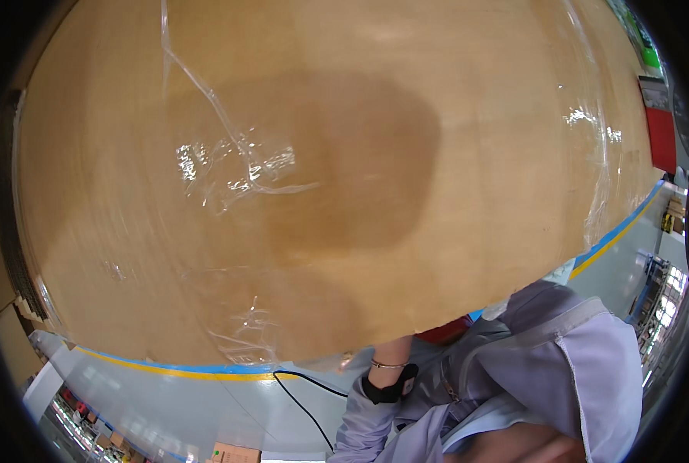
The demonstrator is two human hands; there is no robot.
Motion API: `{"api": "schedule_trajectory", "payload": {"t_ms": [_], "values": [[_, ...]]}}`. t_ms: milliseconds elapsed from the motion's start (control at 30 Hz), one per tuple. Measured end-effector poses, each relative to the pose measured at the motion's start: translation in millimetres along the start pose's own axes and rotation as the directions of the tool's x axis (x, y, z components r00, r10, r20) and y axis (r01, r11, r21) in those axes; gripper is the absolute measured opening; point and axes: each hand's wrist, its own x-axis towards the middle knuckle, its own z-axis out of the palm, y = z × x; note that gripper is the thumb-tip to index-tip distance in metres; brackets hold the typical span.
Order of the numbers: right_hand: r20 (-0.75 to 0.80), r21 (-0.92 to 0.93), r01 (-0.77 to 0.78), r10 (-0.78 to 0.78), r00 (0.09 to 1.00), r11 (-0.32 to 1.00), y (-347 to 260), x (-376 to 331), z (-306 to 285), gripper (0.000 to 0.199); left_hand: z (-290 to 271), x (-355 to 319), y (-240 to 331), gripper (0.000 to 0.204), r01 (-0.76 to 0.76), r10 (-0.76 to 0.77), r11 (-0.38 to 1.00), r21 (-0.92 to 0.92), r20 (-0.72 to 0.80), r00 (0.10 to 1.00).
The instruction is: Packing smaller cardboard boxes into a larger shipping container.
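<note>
A large tan cardboard surface [499,193], wrapped in clear wrinkled film [240,154], fills most of the view. My left forearm, in a grey sleeve [363,424], reaches up to its near edge. A thin bracelet [389,364] and a black wristband [391,386] circle the left wrist [394,351]. Beyond that wrist the cardboard hides my left hand, so its fingers and anything in them cannot be made out. My right sleeve [591,332] bends toward the same edge farther right; my right hand is out of sight. Something red [445,332] shows under the edge between the arms.
A black cable [302,417] hangs left of my left arm. Blue and yellow floor tape [167,372] runs along the grey floor [205,405]. A small carton [236,454] is at the bottom. A red object [661,139] stands beyond the right edge; shelving [661,293] is farther right.
</note>
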Motion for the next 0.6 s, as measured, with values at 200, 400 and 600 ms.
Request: {"api": "schedule_trajectory", "payload": {"t_ms": [200, 400, 600], "values": [[0.063, -0.057, 0.036, -0.032, 0.997, 0.998, 0, 9, -11, 0.055, 2, 13, 0, 0.017, 0.122, -0.12, 0.992, 0.033, -0.056, 0.991], [0.053, 0.022, 0.106, -0.107, 0.993, 0.994, 13, -27, -35, 0.054, 7, 27, 2, 0.033, 0.131, -0.124, 0.978, 0.162, -0.058, 0.991], [-0.354, 0.177, 0.381, -0.303, 0.885, 0.907, -30, -214, -78, 0.056, -5, 55, -19, 0.035, 0.055, -0.046, 0.989, 0.136, -0.068, 0.997]]}}
